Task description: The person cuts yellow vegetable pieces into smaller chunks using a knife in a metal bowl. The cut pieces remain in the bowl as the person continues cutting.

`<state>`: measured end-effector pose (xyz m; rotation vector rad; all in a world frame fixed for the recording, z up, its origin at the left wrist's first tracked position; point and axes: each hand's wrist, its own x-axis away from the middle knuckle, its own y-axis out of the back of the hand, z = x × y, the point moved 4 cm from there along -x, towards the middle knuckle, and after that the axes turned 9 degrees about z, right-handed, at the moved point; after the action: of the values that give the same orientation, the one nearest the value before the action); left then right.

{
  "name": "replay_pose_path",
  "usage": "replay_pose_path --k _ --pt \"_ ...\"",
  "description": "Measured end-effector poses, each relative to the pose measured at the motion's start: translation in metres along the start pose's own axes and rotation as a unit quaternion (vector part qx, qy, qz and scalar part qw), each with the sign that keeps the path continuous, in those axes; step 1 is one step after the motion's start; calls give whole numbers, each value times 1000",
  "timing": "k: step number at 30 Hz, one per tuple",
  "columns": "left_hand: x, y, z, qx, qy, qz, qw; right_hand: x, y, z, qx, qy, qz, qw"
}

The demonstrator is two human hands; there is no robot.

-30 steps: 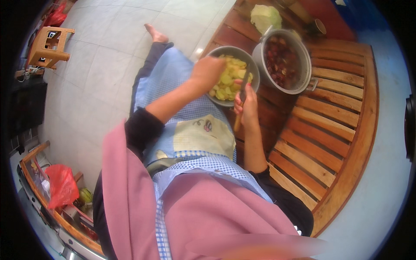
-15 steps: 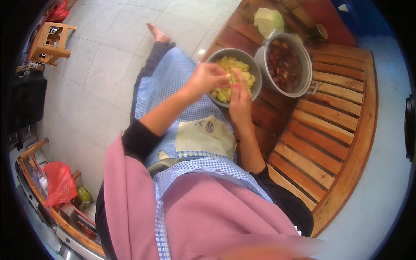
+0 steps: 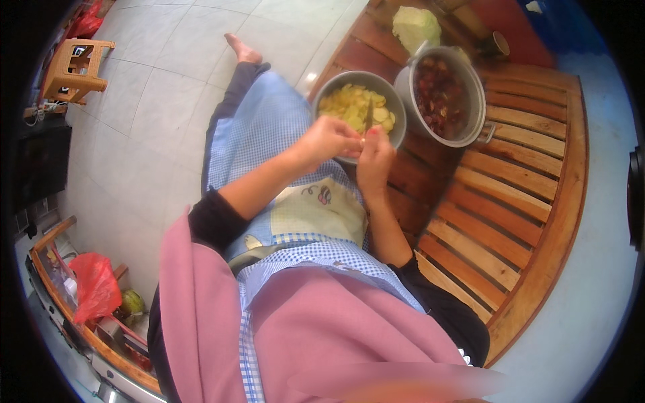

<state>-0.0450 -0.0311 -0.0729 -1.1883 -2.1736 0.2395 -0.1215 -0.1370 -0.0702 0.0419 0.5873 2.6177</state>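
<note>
Over the near side of a grey metal bowl, my two hands meet. My right hand is closed around a small knife, its dark blade pointing up and away over the bowl. My left hand is closed in a pinch at the right fingertips, on a small pale piece, mostly hidden by the fingers. Pale yellow slices that look like potato fill the bowl. Close by on the right stands a metal pot holding dark red pieces.
Beyond the pot, a pale green cabbage rests on the slatted wooden bench. A cup-like container lies farther right. Across the tiled floor are a tan plastic stool and a red plastic bag.
Both hands have drawn slightly nearer to me and come together. The knife blade now shows plainly above my right hand, and more of the yellow slices are uncovered.
</note>
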Motion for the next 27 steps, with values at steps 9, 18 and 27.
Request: replay_pose_path --k 9,18,27 --pt "-28 11 -21 -524 -207 -121 817 8 13 -21 -313 -298 29 901" --pt "-55 12 -2 -617 -115 -56 776 5 18 -25 -330 -293 41 896" --pt "-12 27 -15 -62 -66 -81 993 0 4 14 40 37 42 998"
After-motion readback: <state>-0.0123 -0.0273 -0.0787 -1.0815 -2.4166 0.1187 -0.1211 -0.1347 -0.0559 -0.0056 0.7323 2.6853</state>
